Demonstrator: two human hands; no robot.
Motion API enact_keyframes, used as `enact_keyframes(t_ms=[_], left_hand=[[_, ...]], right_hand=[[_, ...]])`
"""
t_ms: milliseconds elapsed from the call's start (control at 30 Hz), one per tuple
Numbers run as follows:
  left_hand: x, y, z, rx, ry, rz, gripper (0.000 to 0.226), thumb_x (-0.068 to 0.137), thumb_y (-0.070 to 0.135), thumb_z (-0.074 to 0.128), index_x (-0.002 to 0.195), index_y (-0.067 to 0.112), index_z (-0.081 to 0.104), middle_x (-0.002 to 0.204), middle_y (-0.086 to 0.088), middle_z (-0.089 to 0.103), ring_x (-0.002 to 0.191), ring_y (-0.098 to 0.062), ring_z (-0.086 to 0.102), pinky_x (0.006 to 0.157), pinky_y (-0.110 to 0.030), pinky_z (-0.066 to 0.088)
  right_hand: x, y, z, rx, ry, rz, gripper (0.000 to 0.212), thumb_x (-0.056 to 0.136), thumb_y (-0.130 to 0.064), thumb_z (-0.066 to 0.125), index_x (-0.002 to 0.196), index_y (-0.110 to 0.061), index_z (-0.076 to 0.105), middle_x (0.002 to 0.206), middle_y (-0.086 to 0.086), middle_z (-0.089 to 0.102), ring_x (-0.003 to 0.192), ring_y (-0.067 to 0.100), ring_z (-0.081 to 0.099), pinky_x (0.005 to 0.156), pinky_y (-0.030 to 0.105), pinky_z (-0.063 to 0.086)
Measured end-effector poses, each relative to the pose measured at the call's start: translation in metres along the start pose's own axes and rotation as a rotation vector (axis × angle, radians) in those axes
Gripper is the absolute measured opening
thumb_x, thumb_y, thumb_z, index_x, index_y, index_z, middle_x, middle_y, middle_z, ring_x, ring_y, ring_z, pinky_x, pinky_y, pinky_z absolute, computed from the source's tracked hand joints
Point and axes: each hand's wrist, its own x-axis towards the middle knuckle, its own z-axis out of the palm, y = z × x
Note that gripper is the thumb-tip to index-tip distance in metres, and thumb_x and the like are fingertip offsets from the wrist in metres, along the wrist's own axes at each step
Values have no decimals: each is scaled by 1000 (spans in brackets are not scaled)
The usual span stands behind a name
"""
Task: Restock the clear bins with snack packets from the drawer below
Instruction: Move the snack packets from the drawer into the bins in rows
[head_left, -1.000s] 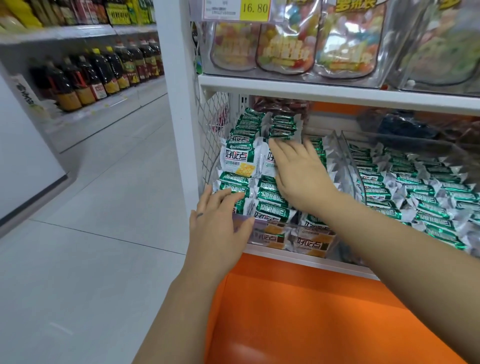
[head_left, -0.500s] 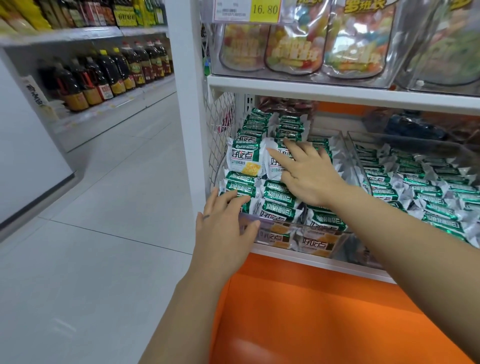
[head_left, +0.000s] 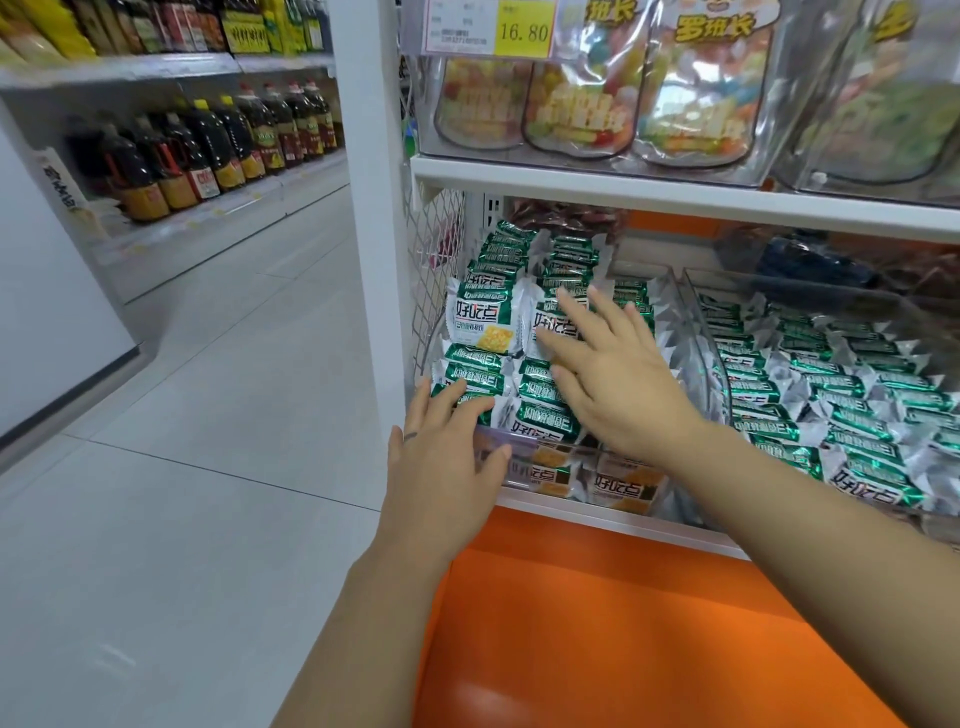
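Right hand (head_left: 618, 384) lies flat with fingers spread, grasping nothing, on the green-and-white cracker packets (head_left: 480, 322) beneath and beyond it. Left hand (head_left: 447, 457), also relaxed, rests on the clear bin (head_left: 511, 442) front rim. The packets look light, slick and breakable inside, so pinch gently across the flat faces.

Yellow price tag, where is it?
In the head view, the yellow price tag is top centre, on the upper clear bin above the green snack packets.
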Motion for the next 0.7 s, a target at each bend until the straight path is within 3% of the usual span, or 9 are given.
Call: enact_keyframes(t_ms=[67, 233, 433, 500, 567, 633, 700], left_hand=[[1, -1, 1, 0, 1, 0, 49, 95, 39, 50, 142, 34, 38, 156, 12, 21, 147, -11, -4, 119, -48, 12], [0, -4, 3, 6, 5, 2, 50, 95, 39, 50, 142, 34, 37, 156, 12, 20, 146, -10, -5, 119, -48, 11], [0, -1, 3, 33, 11, 7, 50, 95, 36, 50, 143, 32, 37, 158, 10, 19, 147, -12, -5, 119, -48, 11], [-3, 1, 6, 31, 99, 10, 48, 95, 30, 52, 141, 29, 41, 157, 7, 22, 147, -15, 4, 118, -48, 14], [-11, 7, 10, -5, 272, 71, 40, 92, 19, 52, 132, 22, 53, 146, 1, 42, 139, -20, 29, 114, -44, 25], [-24, 18, 18, -49, 393, 182, 33, 88, 15, 48, 118, 20, 61, 125, 2, 57, 119, -15, 47, 102, -35, 34], [-40, 32, 31, -64, 406, 303, 31, 84, 15, 45, 108, 19, 64, 111, 5, 61, 103, -12, 52, 91, -25, 33]], right_hand=[[-6, -2, 1, 16, -78, -28, 45, 103, -33, 27, 146, -26, 36, 162, -1, 3, 148, 21, -7, 118, 40, -7], [7, 4, -1, 123, -241, -30, 48, 104, -33, 21, 151, -24, 23, 160, -4, -12, 145, 14, -19, 115, 26, -7], [3, 7, 3, 113, -233, -56, 51, 103, -33, 22, 153, -26, 17, 159, -4, -15, 145, 15, -22, 117, 31, -9], [-3, 7, -2, 117, -182, -59, 51, 102, -33, 25, 152, -28, 18, 160, -5, -12, 146, 16, -19, 120, 37, -7], [-17, 7, -11, 134, -105, -95, 51, 100, -33, 26, 150, -28, 25, 161, -5, 0, 148, 18, -7, 121, 41, 0], [-40, 10, -22, 153, -20, -144, 51, 94, -31, 30, 142, -23, 43, 156, -1, 28, 143, 21, 22, 117, 39, 16], [-71, 18, -30, 175, 59, -171, 40, 90, -26, 42, 125, -20, 61, 129, -1, 61, 118, 20, 53, 100, 38, 39]])
